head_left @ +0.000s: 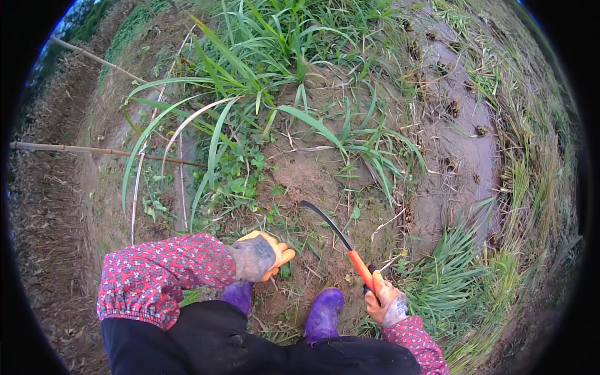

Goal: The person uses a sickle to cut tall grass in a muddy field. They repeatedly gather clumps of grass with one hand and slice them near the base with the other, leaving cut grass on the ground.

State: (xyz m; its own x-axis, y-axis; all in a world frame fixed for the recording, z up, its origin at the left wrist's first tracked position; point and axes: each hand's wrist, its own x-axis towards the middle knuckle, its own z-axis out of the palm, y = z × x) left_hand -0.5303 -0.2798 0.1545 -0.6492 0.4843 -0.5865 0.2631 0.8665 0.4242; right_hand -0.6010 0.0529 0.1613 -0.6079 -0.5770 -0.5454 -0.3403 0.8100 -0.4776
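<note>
Two long poles (81, 149) reach in from the far left, over dry, brownish ground. Next comes the left sleeve (169, 269), pink-red with a small flower pattern, bent across the dark trousers (206, 331). Below its end is the purple left boot (237, 296), partly covered by the arm. The left hand (265, 253), in an orange and grey glove, is just above that boot, near low leafy weeds (240, 181); its fingers are bent close together, and I cannot tell whether they grip anything. Tall grass (275, 37) fills the top, its long blades arching down toward the left. The purple right boot (324, 312) stands on the bare soil. Further right is the sickle (355, 257), its dark curved blade pointing up and left above the ground, its orange handle slanting down into the right hand (384, 300), whose fingers are wrapped around it. A patterned right sleeve (419, 342) follows. Beside that hand spreads a green clump of grass (447, 269); beyond it lie a wet muddy strip (465, 147) dotted with stubble and, at far right, flattened straw (519, 187).
</note>
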